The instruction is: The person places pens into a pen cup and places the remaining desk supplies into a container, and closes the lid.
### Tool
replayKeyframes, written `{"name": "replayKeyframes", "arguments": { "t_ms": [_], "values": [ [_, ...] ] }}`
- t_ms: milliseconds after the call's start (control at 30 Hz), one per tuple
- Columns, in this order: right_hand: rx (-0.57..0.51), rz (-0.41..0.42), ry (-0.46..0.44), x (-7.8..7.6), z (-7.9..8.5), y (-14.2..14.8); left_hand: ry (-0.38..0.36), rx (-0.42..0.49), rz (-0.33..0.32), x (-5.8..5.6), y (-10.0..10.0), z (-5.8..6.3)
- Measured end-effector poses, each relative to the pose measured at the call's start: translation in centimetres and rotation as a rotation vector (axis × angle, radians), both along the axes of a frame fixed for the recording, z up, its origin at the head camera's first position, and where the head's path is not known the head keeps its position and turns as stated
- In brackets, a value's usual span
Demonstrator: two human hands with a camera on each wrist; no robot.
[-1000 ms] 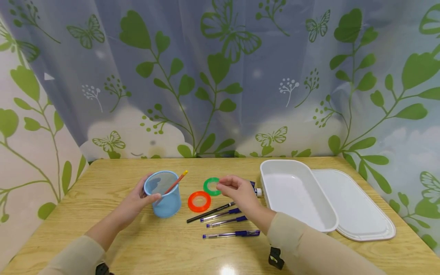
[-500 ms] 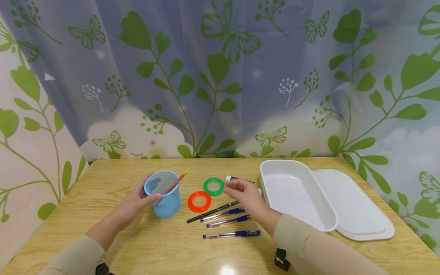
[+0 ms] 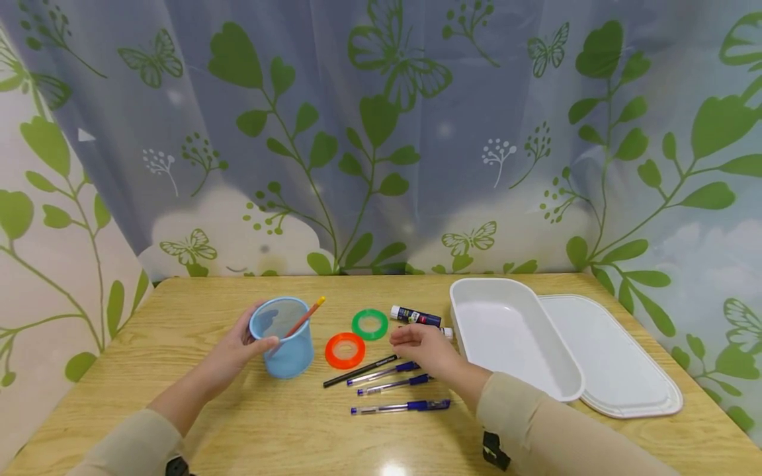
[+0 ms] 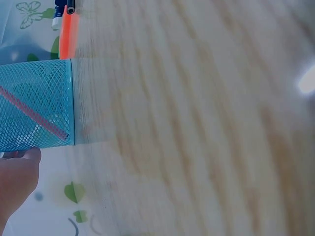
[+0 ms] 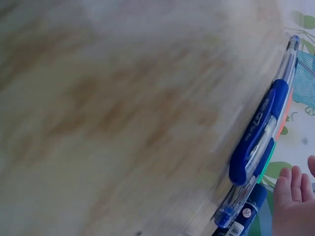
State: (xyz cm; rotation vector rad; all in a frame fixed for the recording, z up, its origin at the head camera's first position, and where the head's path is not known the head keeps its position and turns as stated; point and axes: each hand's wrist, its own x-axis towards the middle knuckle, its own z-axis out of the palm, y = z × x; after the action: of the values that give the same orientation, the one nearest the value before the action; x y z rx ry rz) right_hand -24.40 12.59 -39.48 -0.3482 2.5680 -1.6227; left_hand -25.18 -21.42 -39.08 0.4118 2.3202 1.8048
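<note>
My left hand (image 3: 238, 344) grips a light blue mesh pen cup (image 3: 290, 357) at its left side, thumb near the rim. One red pencil (image 3: 305, 317) with a yellow end leans inside the cup; its lower part shows through the mesh in the left wrist view. Over the far ends of a black pencil (image 3: 357, 373) and two blue pens, my right hand (image 3: 431, 352) hovers with nothing in its fingers. In the right wrist view its fingers (image 5: 295, 184) look relaxed. Closer to me lies another blue gel pen (image 3: 399, 407).
Between the hands lie an orange tape roll (image 3: 335, 361) and a green tape roll (image 3: 357, 324). Behind the right hand are a dark blue glue stick (image 3: 417, 316) and a partly hidden second one. A white tray (image 3: 512, 344) stands right, beside its white lid (image 3: 619, 357).
My right hand has drawn back from beside the green tape roll, rightward and toward me, uncovering the glue stick. The left hand and the pen cup stay in place.
</note>
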Motion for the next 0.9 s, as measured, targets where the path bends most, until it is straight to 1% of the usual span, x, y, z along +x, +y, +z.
{"name": "replayKeyframes", "arguments": {
  "t_ms": [133, 267, 400, 633, 800, 900],
  "values": [
    [0.062, 0.004, 0.016, 0.04, -0.01, 0.19, 0.010, 0.000, -0.005, 0.02, -0.07, -0.09],
    [0.131, -0.019, 0.029, 0.11, 0.03, 0.42, 0.013, 0.003, -0.008, 0.01, -0.07, -0.14],
    [0.196, -0.035, 0.023, 0.26, 0.23, 0.57, 0.010, 0.006, -0.007, 0.00, -0.07, -0.18],
    [0.351, -0.007, 0.017, 0.37, 0.32, 0.71, 0.000, 0.007, -0.007, -0.03, -0.10, -0.26],
    [0.384, 0.014, 0.032, 0.51, 0.38, 0.79, -0.003, 0.005, -0.006, -0.10, -0.15, -0.31],
    [0.393, 0.008, 0.044, 0.55, 0.25, 0.85, -0.009, 0.012, -0.007, -0.18, -0.17, -0.34]
  ]
}}
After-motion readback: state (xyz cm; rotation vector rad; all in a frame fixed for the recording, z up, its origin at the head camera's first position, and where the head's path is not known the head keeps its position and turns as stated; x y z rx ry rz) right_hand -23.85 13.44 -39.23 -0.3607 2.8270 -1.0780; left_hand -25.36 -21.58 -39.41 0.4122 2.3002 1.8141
